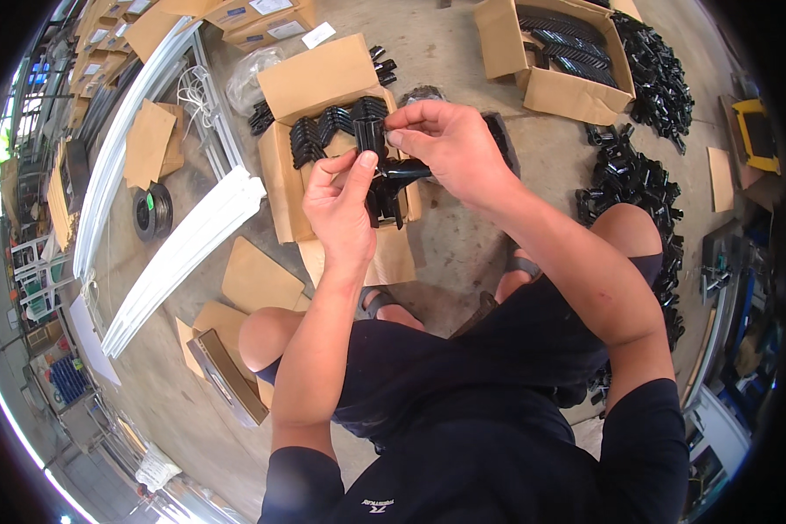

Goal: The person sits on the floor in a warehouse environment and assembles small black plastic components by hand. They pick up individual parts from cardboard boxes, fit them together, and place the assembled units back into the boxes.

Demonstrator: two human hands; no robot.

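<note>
My left hand (345,205) is closed on a glossy black bracket-like part (369,135), gripped by its lower end between thumb and fingers. The fingertips of my right hand (458,144) are pinched together at the part's upper right edge; whatever sits between them is too small to make out. Just below the hands is a black tool or fixture (403,172), partly covered by them. Under and behind the left hand stands an open cardboard box (281,196), with rows of similar black parts (308,142) inside.
Another open box (576,103) of black parts stands at the far right, beside heaps of loose black pieces (642,179). White profiles (188,253) lie at left, near a wire spool (153,212). Flattened cardboard (258,275) lies by my left knee.
</note>
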